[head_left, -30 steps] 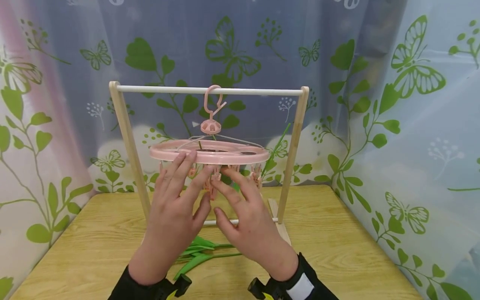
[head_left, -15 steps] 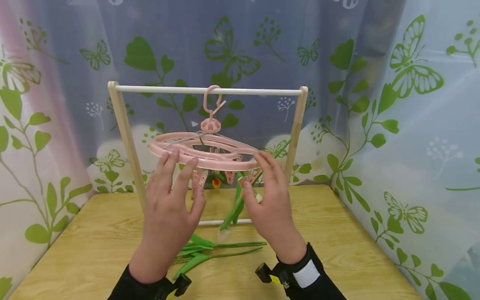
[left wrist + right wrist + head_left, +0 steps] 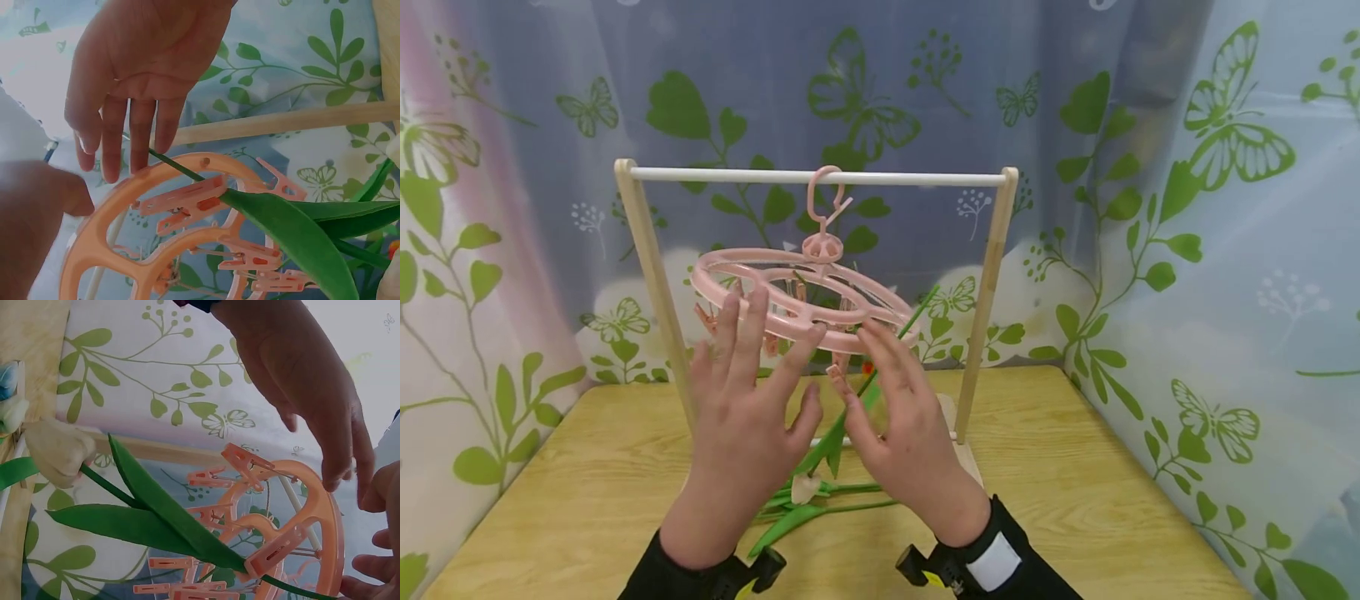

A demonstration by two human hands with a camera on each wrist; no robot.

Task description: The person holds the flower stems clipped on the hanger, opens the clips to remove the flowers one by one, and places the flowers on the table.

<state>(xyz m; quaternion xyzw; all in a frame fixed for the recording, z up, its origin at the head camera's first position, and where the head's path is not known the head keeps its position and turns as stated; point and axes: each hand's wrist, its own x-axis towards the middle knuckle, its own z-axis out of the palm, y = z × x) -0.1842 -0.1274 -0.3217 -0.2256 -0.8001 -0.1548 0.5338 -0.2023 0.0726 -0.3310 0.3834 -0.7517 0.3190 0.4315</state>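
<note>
One bare hand, the left grip, stands at seven o'clock, fingers extended against the near rim of a pink hanger ring, clasping nothing. Lower down at six o'clock, green leaves and stems lie on the wooden counter. At the centre the ring hangs by its hook from a white rail, tilted high toward ten o'clock and low toward four; that lean, with uneven pushing, could set it swinging or slide the hook along the rail. Just right of centre, a pink clip appears clamped on the stem of a white tulip, bloom hanging toward seven o'clock, stem end toward one. A bumped clip might spread and drop the flower; a finger catching the stem might twist it loose. At five o'clock the right grip has its fingers outstretched to the rim, thumb just beside a hanging clip, holding nothing that shows. No box, bowl or vase can be made out; the clips serve as holders, and what the others bear is mostly hidden
</note>
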